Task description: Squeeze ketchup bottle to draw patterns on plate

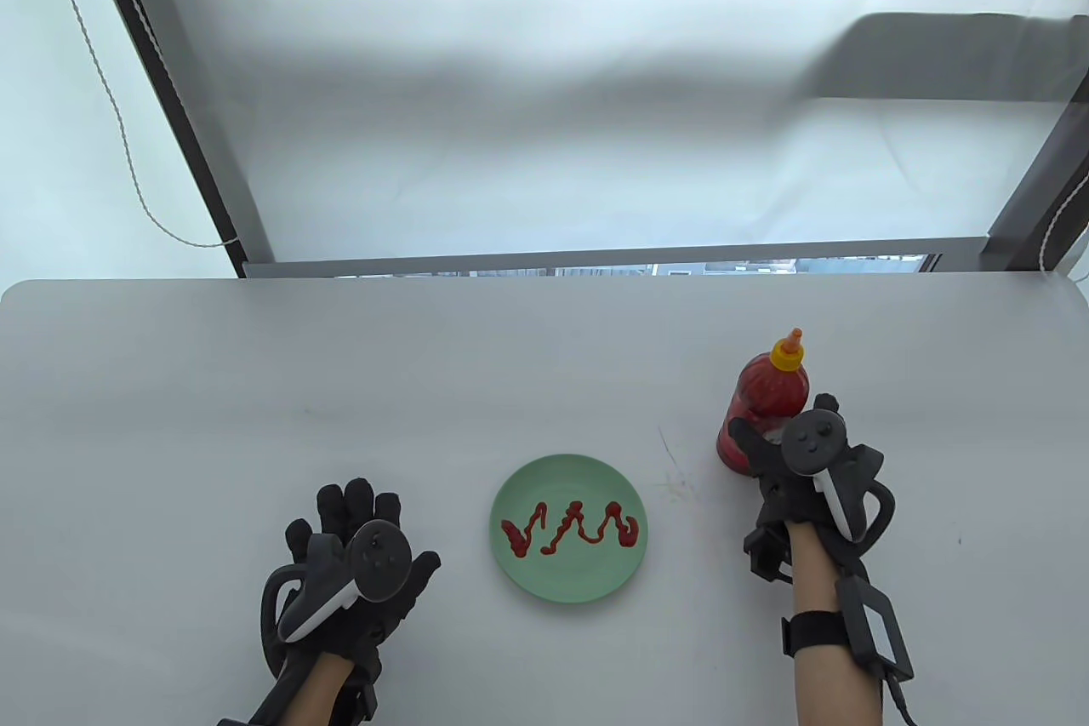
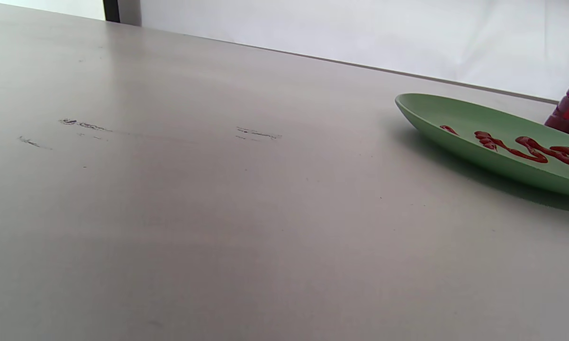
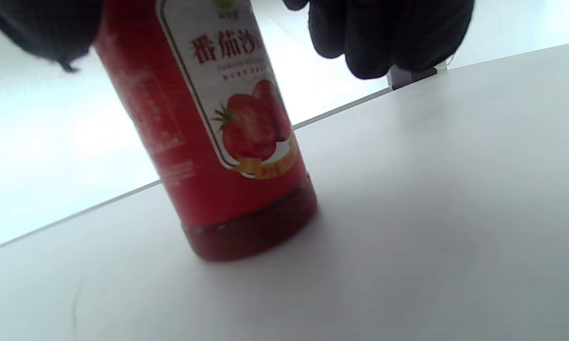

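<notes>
Standing upright on the grey table (image 1: 170, 385), the ketchup bottle (image 1: 766, 398) sat to the right of the green plate (image 1: 568, 581), well apart from it, its yellow nozzle (image 1: 789, 351) pointing up. My right hand (image 1: 804, 475) was at the bottle's near side, thumb (image 1: 742, 430) on the left of the red body and the other fingers (image 3: 393, 33) hanging past its right side in the right wrist view. Whether those fingers actually pressed the label (image 3: 237, 94) I could not tell; a strip of bright background showed between them and the bottle there, and the bottle's base rested flat on the table.

My left hand (image 1: 357, 564) lay palm down on the table to the left of the plate, near it but not touching, fingers stretched forward and slightly spread, holding nothing. A red zigzag of ketchup (image 1: 570, 528) ran across the middle of the plate from its left side to its right. From the left wrist view the plate's rim showed low at the right edge, with the squiggle on it and a sliver of the bottle behind. Faint scuff marks (image 2: 170, 130) crossed the tabletop, and a small smudge (image 1: 676, 483) lay between plate and bottle.
</notes>
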A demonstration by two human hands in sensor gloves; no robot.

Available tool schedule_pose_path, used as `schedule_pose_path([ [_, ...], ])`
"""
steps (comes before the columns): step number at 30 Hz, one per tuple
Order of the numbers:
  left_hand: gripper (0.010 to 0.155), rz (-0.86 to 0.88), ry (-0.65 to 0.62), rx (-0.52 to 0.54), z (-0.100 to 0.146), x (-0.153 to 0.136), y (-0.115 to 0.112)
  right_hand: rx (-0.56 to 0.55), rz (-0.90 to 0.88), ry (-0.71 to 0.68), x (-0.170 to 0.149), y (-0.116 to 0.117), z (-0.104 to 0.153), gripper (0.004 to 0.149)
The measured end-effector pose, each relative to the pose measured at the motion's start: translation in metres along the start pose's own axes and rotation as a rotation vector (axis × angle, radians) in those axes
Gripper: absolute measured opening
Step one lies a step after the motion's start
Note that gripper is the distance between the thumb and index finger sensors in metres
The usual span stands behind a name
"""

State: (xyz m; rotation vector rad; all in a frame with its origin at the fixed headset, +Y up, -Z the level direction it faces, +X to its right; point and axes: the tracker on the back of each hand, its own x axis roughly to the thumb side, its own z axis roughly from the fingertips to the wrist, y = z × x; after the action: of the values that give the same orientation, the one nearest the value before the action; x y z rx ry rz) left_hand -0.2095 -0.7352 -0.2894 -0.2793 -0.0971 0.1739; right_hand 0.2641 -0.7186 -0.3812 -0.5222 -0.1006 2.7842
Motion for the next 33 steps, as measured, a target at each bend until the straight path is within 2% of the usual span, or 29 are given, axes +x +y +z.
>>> schedule_pose_path([
  [4,0.083,0.006,0.015,0.014,0.001,-0.002,0.001,0.005,0.008,-0.108,0.001,-0.022,0.041,0.107],
  [8,0.082,0.004,0.025,0.024,0.002,-0.002,0.001,-0.039,0.015,-0.389,0.001,-0.048,0.103,0.093],
  [11,0.082,0.003,0.017,0.043,0.005,0.000,0.003,-0.060,0.058,-0.485,-0.002,-0.053,0.136,0.090],
  [13,0.081,0.000,0.014,0.056,0.007,0.000,0.003,-0.105,0.067,-0.511,-0.005,-0.051,0.147,0.090],
  [17,0.081,-0.021,0.009,0.057,0.008,0.003,0.003,-0.136,0.100,-0.500,-0.014,-0.029,0.153,0.095],
  [18,0.081,-0.024,0.005,0.059,0.009,0.004,0.003,-0.105,0.136,-0.498,-0.015,-0.025,0.151,0.095],
  [20,0.081,-0.030,-0.001,0.061,0.009,0.005,0.003,-0.034,0.173,-0.494,-0.015,-0.023,0.148,0.098],
  [22,0.081,-0.032,-0.013,0.071,0.010,0.007,0.005,-0.066,0.173,-0.504,-0.016,-0.021,0.147,0.099],
  [26,0.081,-0.044,-0.024,0.091,0.013,0.011,0.007,0.016,0.199,-0.483,-0.022,-0.015,0.145,0.101],
  [33,0.080,-0.056,-0.014,0.096,0.015,0.011,0.007,0.051,0.261,-0.445,-0.026,-0.006,0.143,0.103],
])
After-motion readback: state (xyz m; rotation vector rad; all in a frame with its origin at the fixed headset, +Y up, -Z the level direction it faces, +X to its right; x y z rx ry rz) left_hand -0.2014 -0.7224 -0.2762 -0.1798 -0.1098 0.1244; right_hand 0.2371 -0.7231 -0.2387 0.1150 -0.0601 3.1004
